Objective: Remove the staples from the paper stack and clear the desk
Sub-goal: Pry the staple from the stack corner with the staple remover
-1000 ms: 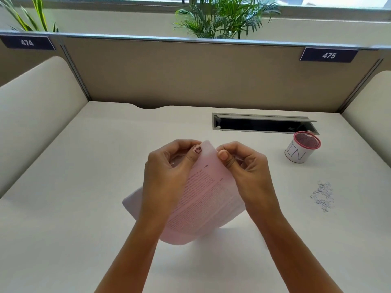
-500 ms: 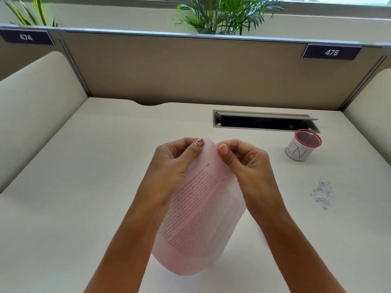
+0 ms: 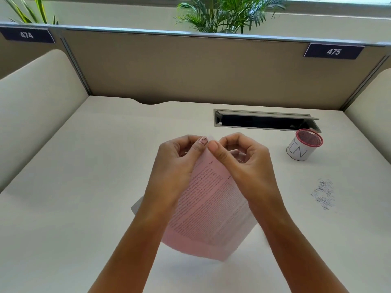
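Holding a pink paper stack (image 3: 211,208) up off the desk (image 3: 84,187), both hands meet at the sheet's top edge, around the middle of the desk.

Left hand (image 3: 175,166): thumb with a patterned nail lies on the near face of the top corner, and the other fingers curl behind the paper, pinching it.

Right hand (image 3: 243,163): thumb tip presses the same top edge just beside the left thumb. Its fingers are curled behind the paper and pinch it from the far side. The two thumb tips almost touch. Cannot tell whether a staple sits between them; the spot is too small and partly hidden.

The paper hangs down from the pinch toward the near side, slightly bowed, with its printed text facing the camera. The lower edge is blurred, and a soft shadow lies on the desk beneath.

Right side of the desk: a loose scatter of staples (image 3: 323,195), well apart from the hands. Farther back on the right is a small white cup (image 3: 303,145) with a red mesh rim, tilted, just beside an open cable slot (image 3: 264,121).

Far edge: a tan partition (image 3: 190,70) with number plates 474 (image 3: 26,35) and 475 (image 3: 333,51), and a plant (image 3: 224,13) behind.
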Demonstrator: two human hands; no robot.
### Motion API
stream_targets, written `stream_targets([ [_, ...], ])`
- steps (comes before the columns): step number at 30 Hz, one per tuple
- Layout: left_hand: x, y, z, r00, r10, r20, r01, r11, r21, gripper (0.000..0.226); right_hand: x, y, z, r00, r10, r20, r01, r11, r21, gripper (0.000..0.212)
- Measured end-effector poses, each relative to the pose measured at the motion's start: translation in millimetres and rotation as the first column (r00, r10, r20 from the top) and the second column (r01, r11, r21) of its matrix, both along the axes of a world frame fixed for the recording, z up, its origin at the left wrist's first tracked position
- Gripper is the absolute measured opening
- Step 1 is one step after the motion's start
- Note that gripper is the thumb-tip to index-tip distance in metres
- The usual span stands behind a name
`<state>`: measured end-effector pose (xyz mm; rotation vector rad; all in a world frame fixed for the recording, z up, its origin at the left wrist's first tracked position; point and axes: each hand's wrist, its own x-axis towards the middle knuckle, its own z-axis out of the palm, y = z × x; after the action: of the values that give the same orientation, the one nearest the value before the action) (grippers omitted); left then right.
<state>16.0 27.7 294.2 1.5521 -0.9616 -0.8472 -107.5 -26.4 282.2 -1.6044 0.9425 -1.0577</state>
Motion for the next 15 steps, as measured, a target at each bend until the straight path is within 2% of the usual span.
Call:
stream_targets([
  [3,-0.9,-0.2,-0.1,0.998,0.011,0.058,-0.009,1.000,-0.022,0.022,1.1,0.1,0.7,1.000,-0.025,-0.014,0.024,0.999,-0.039,0.021],
  [8,1.5,0.3,1.3,0.996,0.020,0.082,-0.018,1.000,-0.024,0.024,-3.2,1.4,2.5,0.999,0.031,-0.045,-0.033,0.999,-0.038,0.026],
  [15,1.0,1.1,2.0,0.998,0.010,0.056,-0.008,0.999,-0.040,0.021,-10.9,0.8,4.5,0.996,0.091,-0.014,-0.091,0.996,0.009,0.027],
])
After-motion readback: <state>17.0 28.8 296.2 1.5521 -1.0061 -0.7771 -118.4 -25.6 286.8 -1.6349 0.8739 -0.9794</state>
